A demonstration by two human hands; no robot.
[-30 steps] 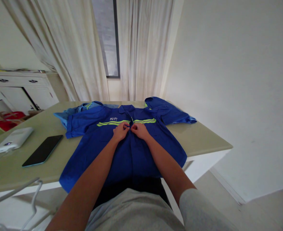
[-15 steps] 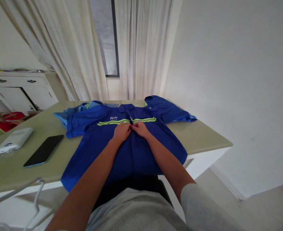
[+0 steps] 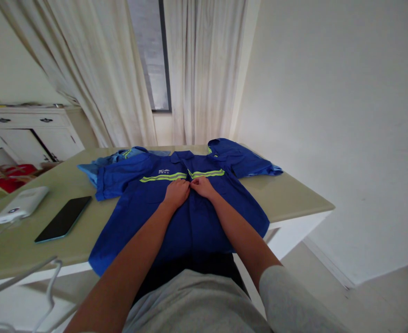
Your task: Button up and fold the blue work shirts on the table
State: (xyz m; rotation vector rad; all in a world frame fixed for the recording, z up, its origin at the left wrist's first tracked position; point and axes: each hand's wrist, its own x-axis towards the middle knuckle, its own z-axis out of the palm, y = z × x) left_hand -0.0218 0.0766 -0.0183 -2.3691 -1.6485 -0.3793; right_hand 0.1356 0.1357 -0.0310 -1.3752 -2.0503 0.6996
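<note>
A blue work shirt with a yellow-and-grey reflective stripe across the chest lies spread front side up, collar away from me, its lower edge hanging over the table's front. My left hand and my right hand meet at the front placket just below the stripe. Both have their fingers closed, pinching the shirt's two front edges together. Any button between the fingertips is too small or hidden to make out. Above the hands, the front gapes slightly at the stripe.
Folded blue garments lie behind the shirt at the left and right on the table. A dark-screened phone and a white power bank with a cable are at the left. White wall stands right; a white chair-like frame is lower left.
The left hand's fingers have curled a little more at the placket. Both hands stay at the same spot on the shirt; the view has shifted very slightly.
</note>
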